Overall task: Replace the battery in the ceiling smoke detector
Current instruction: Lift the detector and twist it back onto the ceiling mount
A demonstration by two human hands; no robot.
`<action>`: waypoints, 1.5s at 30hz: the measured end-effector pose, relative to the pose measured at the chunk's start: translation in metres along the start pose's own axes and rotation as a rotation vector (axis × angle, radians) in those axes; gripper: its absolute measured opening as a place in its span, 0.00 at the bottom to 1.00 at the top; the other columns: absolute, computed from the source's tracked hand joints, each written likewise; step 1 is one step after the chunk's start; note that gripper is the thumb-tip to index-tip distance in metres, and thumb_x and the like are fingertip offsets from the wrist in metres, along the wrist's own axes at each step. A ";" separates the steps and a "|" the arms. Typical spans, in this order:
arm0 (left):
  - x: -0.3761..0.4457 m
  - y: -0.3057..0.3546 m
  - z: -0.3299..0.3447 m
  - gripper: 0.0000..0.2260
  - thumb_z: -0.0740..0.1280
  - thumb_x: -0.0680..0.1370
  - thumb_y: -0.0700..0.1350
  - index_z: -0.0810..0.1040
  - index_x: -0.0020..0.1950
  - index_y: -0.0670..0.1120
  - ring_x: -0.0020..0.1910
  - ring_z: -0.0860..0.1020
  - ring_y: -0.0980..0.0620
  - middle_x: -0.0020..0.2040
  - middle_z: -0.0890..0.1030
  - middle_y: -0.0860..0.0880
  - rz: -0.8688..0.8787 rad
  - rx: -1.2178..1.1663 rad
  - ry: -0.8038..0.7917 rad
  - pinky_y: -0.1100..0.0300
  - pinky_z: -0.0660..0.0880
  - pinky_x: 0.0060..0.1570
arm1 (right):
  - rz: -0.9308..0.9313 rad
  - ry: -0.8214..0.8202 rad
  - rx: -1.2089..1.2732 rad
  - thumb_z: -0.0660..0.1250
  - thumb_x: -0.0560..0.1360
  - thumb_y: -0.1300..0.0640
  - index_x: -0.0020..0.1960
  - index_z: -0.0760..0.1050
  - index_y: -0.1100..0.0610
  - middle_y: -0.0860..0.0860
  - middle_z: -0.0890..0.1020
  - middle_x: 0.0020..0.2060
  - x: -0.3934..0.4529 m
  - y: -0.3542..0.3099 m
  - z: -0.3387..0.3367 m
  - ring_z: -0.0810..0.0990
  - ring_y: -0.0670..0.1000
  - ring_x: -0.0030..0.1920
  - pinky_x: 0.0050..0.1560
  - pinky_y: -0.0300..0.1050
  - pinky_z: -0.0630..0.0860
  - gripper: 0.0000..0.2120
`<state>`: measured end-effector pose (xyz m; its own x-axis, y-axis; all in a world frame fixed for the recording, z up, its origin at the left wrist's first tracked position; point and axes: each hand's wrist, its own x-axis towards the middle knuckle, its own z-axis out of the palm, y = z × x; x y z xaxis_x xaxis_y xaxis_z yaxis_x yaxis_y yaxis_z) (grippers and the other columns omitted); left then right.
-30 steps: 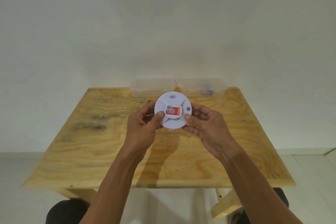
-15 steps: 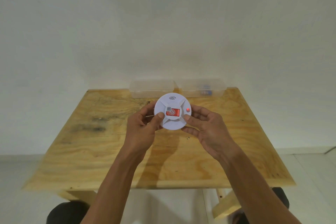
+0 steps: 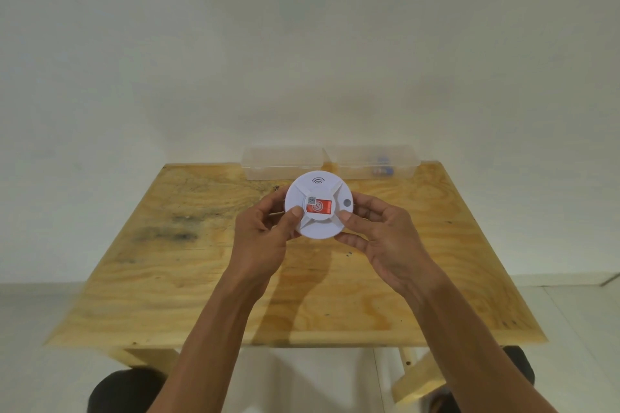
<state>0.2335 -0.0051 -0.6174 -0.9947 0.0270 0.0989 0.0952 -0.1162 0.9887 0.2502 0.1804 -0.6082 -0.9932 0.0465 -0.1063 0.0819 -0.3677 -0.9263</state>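
A round white smoke detector [image 3: 318,223] with a red label at its centre is held up above the wooden table [image 3: 188,278], its face toward me. My left hand [image 3: 261,238] grips its left edge, thumb on the front. My right hand [image 3: 385,238] grips its right edge, thumb pressed near the centre. A small grey indicator [image 3: 347,203] on the right side of the face is unlit. The detector's back and any battery inside are hidden.
Two clear plastic boxes stand at the table's far edge against the white wall: the left box [image 3: 281,163] looks empty, the right box [image 3: 375,163] holds a small blue item [image 3: 382,171]. My knees show below the table's near edge.
The indicator on the detector glowed red half a second ago and is now grey. Hands and detector have stayed almost in place.
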 end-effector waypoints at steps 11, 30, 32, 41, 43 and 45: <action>0.001 -0.001 0.001 0.14 0.70 0.79 0.37 0.82 0.61 0.52 0.53 0.85 0.43 0.52 0.87 0.49 -0.003 -0.002 0.001 0.52 0.82 0.49 | -0.001 0.011 -0.013 0.72 0.73 0.69 0.59 0.80 0.61 0.57 0.86 0.50 -0.001 -0.002 -0.001 0.87 0.56 0.51 0.46 0.48 0.83 0.15; 0.004 0.003 -0.002 0.13 0.70 0.79 0.38 0.82 0.60 0.53 0.52 0.84 0.45 0.53 0.87 0.48 0.002 0.008 -0.001 0.52 0.82 0.49 | 0.006 -0.003 -0.017 0.72 0.73 0.68 0.60 0.79 0.62 0.58 0.86 0.52 0.003 -0.006 0.003 0.86 0.56 0.52 0.47 0.49 0.83 0.15; 0.005 0.003 -0.003 0.13 0.70 0.79 0.38 0.82 0.60 0.53 0.52 0.84 0.45 0.53 0.87 0.47 -0.001 0.005 0.007 0.54 0.81 0.48 | 0.007 0.000 -0.022 0.72 0.73 0.68 0.59 0.79 0.62 0.58 0.86 0.53 0.004 -0.006 0.004 0.86 0.56 0.52 0.47 0.49 0.83 0.15; 0.018 0.005 -0.008 0.14 0.70 0.79 0.37 0.81 0.64 0.49 0.53 0.84 0.42 0.54 0.87 0.47 0.009 0.004 0.021 0.50 0.83 0.51 | -0.020 0.005 -0.075 0.71 0.74 0.69 0.63 0.78 0.61 0.60 0.85 0.53 0.014 -0.009 0.011 0.86 0.57 0.53 0.52 0.55 0.82 0.18; 0.027 0.007 -0.008 0.15 0.70 0.79 0.37 0.81 0.64 0.48 0.53 0.85 0.42 0.53 0.87 0.47 0.014 0.021 0.021 0.48 0.83 0.51 | -0.042 0.000 -0.099 0.71 0.74 0.69 0.65 0.77 0.60 0.60 0.86 0.52 0.023 -0.010 0.014 0.86 0.58 0.53 0.54 0.56 0.82 0.20; 0.040 0.010 -0.009 0.15 0.70 0.79 0.36 0.81 0.65 0.46 0.52 0.85 0.43 0.53 0.87 0.47 0.014 0.024 0.023 0.49 0.83 0.50 | -0.062 0.005 -0.119 0.72 0.74 0.68 0.66 0.76 0.58 0.60 0.85 0.52 0.035 -0.013 0.016 0.85 0.58 0.54 0.54 0.58 0.82 0.21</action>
<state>0.1945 -0.0139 -0.6048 -0.9939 0.0030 0.1104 0.1097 -0.0925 0.9896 0.2130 0.1720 -0.5941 -0.9963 0.0706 -0.0488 0.0296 -0.2514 -0.9674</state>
